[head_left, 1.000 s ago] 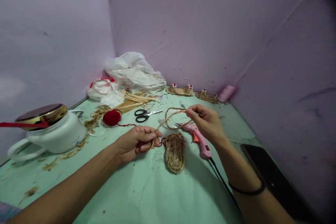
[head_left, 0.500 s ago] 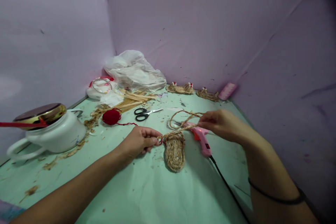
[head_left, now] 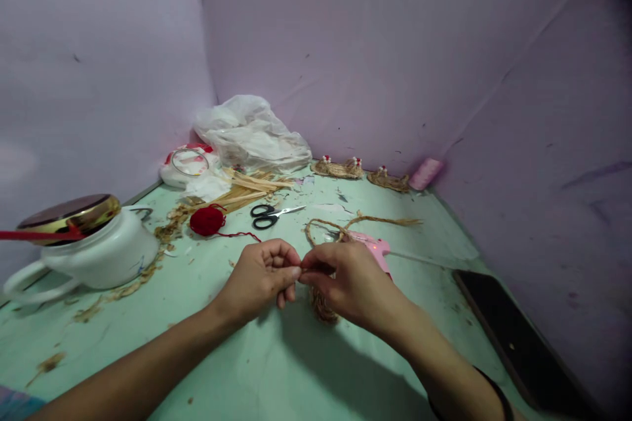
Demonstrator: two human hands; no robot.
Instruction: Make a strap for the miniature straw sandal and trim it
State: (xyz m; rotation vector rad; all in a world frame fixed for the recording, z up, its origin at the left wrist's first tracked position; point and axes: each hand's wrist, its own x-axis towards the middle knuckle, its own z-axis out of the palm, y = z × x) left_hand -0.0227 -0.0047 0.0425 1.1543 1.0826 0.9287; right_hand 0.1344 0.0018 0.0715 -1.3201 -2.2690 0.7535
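My left hand (head_left: 264, 279) is closed in a pinch on the jute rope, above the table. The fingertips of my right hand (head_left: 358, 283) pinch at the same spot, touching the left ones; what lies between them is hidden. Under my right hand a small oval sole of coiled jute rope (head_left: 323, 312) is mostly covered. The loose jute rope (head_left: 390, 218) loops up behind that hand, and its frayed end lies to the right. From a red yarn ball (head_left: 207, 221) a strand runs toward my left hand. A pink glue gun (head_left: 379, 248) with a lit light is partly hidden behind my right hand.
Black-handled scissors (head_left: 271, 216) lie beyond my hands. A white pot (head_left: 101, 256) stands at left, a phone (head_left: 513, 335) at right. Along the back are a plastic bag (head_left: 254, 135), pale strips (head_left: 247, 191), small jute slippers (head_left: 338, 170) and a pink roll (head_left: 425, 173).
My right hand has let go of the rope's loose length and moved left to my left fingertips, now covering most of the sole. The phone has come into view at right.
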